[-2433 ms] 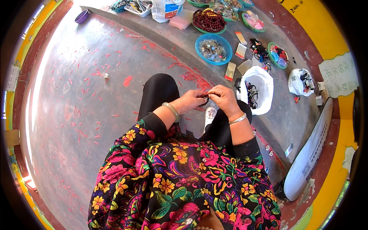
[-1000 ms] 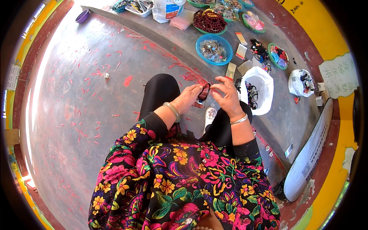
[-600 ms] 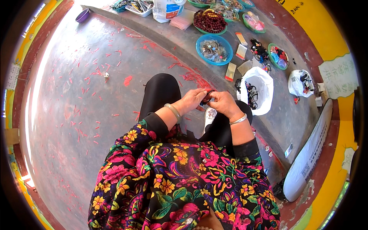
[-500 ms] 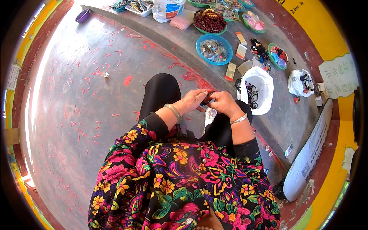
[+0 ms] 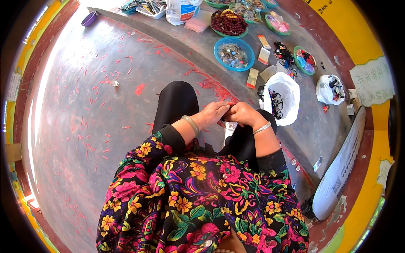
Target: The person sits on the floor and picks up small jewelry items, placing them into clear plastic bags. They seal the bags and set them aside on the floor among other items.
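- While the concrete floor (image 5: 126, 156) spreads widest, a raised concrete ledge (image 5: 310, 137) crosses it on a slant, from upper left to lower right.
- Next in size comes the person's floral jacket (image 5: 202, 202), with black trousers (image 5: 177, 101) showing beyond it, knees apart.
- At the right, a long pale padded object (image 5: 339, 168) leans near the wall.
- On the ledge, just beyond the right knee, an open white bag (image 5: 292, 101) holds black loops (image 5: 276, 105); a smaller white bag (image 5: 324, 90) stands farther right.
- A blue basin (image 5: 236, 69) of small clear packets sits farther up the ledge, with dark red beads (image 5: 228, 24) heaped just past it.
- Between the knees, the left hand (image 5: 213, 114) and right hand (image 5: 245, 114) meet, fingers bent and tips together, both pinching one small thing; which finger presses where I cannot tell.
- A pale green bangle (image 5: 190, 124) rings the left wrist, a silver one (image 5: 262, 127) the right.
- That small thing, a dark band (image 5: 222, 119), lies between the two hands, mostly hidden by the fingers.
- Smallest are red scraps (image 5: 214, 85), thickest along the foot of the ledge.
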Demonstrator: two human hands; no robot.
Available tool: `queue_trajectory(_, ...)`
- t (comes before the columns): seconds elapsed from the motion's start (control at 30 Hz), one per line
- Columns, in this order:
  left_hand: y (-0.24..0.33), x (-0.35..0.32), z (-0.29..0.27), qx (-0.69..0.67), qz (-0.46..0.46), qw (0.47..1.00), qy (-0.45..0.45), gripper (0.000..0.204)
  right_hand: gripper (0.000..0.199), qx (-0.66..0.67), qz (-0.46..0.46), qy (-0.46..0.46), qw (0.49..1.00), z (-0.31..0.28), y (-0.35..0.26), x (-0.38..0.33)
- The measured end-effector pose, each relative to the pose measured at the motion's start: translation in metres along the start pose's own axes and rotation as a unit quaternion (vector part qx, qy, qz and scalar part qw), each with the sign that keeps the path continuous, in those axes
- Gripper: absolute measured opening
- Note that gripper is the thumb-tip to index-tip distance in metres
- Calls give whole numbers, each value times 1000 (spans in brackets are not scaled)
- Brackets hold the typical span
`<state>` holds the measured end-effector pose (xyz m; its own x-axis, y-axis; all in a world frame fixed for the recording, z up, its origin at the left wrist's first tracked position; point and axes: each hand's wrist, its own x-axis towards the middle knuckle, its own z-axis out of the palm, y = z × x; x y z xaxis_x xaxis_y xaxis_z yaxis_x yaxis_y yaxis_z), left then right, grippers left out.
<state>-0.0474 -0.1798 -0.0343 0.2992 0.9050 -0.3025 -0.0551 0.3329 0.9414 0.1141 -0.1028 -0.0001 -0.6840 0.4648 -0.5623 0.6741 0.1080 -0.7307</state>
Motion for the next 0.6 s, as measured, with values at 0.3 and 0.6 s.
queue_trajectory(0.3, 2, 12, -22, -87, 78, 946, 302, 45, 20, 301, -15, 210, 930, -7, 8, -1)
queue_trajectory(0.6, 3, 13, -15, -323, 22, 941, 96, 22, 16, 449, -19, 257, 856, 11, -1, 4)
